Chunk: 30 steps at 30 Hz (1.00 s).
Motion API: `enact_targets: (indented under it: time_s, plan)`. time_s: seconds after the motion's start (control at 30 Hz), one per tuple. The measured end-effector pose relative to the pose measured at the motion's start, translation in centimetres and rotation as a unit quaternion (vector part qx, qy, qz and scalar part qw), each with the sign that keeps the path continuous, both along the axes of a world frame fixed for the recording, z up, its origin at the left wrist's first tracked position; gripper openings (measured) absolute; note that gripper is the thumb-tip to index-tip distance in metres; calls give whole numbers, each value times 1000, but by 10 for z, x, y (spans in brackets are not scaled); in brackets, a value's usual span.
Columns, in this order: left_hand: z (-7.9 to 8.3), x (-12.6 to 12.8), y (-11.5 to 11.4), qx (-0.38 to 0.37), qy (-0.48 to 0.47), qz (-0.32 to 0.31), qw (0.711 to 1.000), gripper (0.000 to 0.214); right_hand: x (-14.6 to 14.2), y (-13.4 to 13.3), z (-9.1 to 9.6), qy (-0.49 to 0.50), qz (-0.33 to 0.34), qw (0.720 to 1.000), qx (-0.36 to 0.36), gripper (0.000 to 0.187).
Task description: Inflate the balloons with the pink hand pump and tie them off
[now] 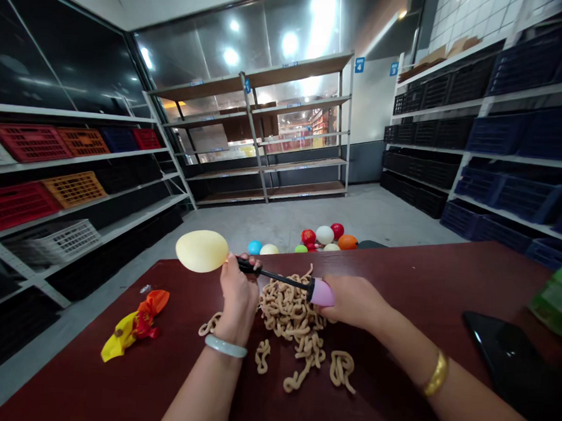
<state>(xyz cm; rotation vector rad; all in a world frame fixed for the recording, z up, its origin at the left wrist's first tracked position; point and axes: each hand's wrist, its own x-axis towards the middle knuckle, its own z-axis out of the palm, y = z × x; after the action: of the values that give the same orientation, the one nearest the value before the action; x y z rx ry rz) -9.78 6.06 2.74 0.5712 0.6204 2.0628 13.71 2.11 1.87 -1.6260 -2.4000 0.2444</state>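
Observation:
A pale yellow balloon (202, 251), partly inflated, sits on the nozzle end of a hand balloon pump (322, 293) with a pink body and a black rod. My left hand (238, 290) is closed around the black nozzle end, right at the balloon's neck. At the other end, my right hand (351, 300) grips the pink body, most of its fingers hidden behind it. The pump is held almost level above a heap of tan, twisted strands (289, 309) on the dark red table (194, 383). Uninflated red and yellow balloons (135, 325) lie left of my left hand.
Inflated balloons (324, 235) in several colours rest on the floor past the table's far edge. A black phone (496, 351) and a blurred green object (559, 297) are at the right. Shelves with crates (28, 143) line both sides; a rack (266, 133) stands at the back.

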Motion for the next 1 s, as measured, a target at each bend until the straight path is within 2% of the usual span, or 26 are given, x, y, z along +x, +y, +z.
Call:
enact_targets:
  time_s: [0.13,0.23,0.37,0.53,0.67,0.8,0.9,1.0]
  plan:
    - [-12,41,-14,-8,8,-44,999,24,-9,-7,-1,31,8,999,3,47]
    - [-15,67,-28,-14,12,-80,997,27,-15,-13,1,58,-2,998,1,47]
    - [-10,80,-39,-6,21,-105,994,29,-19,-18,5,84,-11,996,6,45]
    - [2,59,-33,15,31,-101,994,27,-18,-14,5,82,-17,996,-17,51]
    - [11,19,-18,11,23,-50,998,23,-13,-7,1,56,-6,998,-17,54]
    - [15,-16,-4,-11,-4,5,1000,17,-5,-2,-2,42,13,999,-13,50]
    - [10,-17,-1,-15,-12,11,1000,17,-1,-1,-3,20,14,1000,-5,45]
    - [0,4,-3,-13,-10,-2,1000,19,0,-1,-3,6,11,1000,7,43]
